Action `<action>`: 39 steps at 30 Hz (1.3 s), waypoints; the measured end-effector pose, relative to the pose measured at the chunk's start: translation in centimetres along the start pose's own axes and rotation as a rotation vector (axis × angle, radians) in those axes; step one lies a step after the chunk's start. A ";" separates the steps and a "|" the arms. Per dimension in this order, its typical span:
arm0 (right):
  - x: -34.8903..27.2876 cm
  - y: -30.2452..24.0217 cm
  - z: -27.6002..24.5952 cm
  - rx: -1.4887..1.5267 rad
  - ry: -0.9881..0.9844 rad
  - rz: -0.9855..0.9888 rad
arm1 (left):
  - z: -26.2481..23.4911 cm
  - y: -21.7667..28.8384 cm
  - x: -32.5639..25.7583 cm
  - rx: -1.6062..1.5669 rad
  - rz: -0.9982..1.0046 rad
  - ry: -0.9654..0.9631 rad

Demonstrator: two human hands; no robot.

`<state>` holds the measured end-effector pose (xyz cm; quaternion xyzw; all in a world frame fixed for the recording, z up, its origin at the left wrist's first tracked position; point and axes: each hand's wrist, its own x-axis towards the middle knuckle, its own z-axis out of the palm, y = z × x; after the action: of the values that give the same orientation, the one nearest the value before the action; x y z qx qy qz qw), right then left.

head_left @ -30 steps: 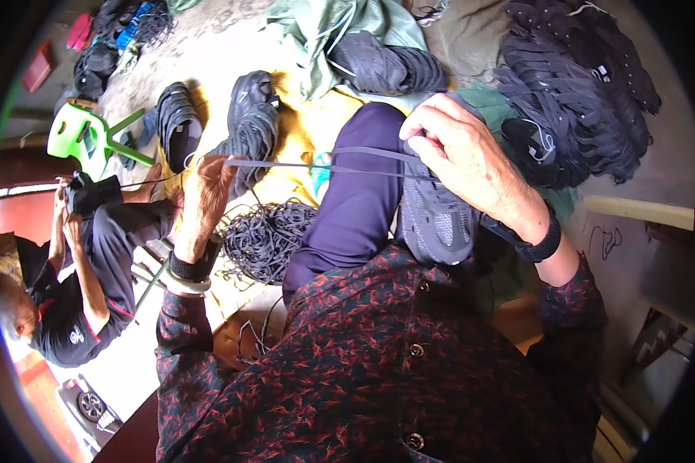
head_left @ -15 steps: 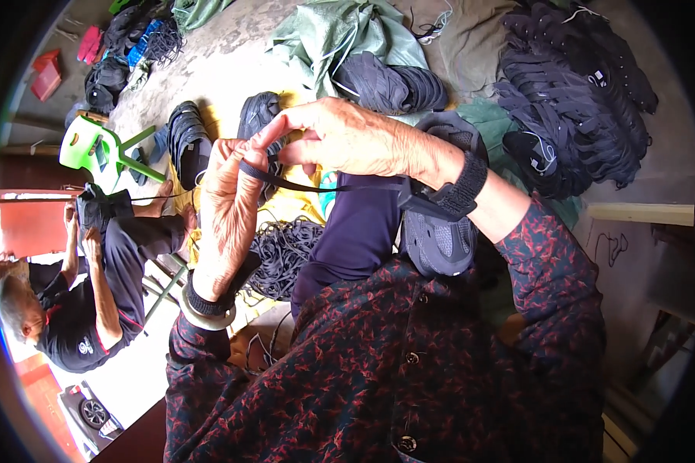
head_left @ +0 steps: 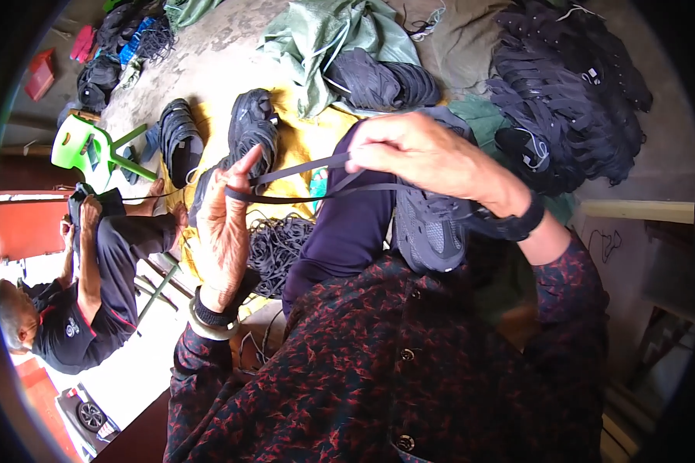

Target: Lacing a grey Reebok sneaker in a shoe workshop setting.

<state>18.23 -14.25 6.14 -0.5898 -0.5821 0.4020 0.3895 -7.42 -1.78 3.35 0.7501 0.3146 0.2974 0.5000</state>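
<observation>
A black flat shoelace (head_left: 301,167) is stretched in two strands between my hands, above the dark trouser leg (head_left: 340,239). My left hand (head_left: 225,231) has the lace looped about its fingers, with one fingertip sticking up. The right hand (head_left: 432,154) pinches the upper strand between thumb and fingers. The lower strand runs to a dark grey shoe upper (head_left: 432,231) resting on my lap beneath my right wrist. That wrist partly covers the upper's far end.
A heap of black laces (head_left: 279,251) lies beyond my left forearm. Stacked black shoe uppers (head_left: 181,143) rest on yellow cloth (head_left: 289,139); a large pile of uppers (head_left: 564,100) is at right. Left are a green stool (head_left: 77,147) and a seated person (head_left: 77,309) handling something black.
My right hand has drawn away from the left toward the right, pulling a second strand of lace out. The left hand has lowered slightly and keeps the loop.
</observation>
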 end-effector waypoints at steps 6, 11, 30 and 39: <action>-6.8 0.7 -4.1 -0.169 0.077 0.220 | -2.5 -6.1 -2.3 0.016 -0.182 0.039; -9.9 1.5 -4.8 -0.258 0.105 0.312 | -3.3 -11.7 -3.7 0.351 0.055 -0.020; -7.1 1.6 -1.2 -0.313 0.107 0.157 | 6.1 0.7 3.8 0.109 0.026 -0.720; -7.1 1.8 -1.0 -0.422 0.108 0.208 | 11.1 -0.8 5.4 -0.218 -0.186 -0.933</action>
<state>19.87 -21.33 5.01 -0.7356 -0.5676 0.2773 0.2445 4.27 -3.67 -0.30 0.7152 0.0898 -0.0853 0.6878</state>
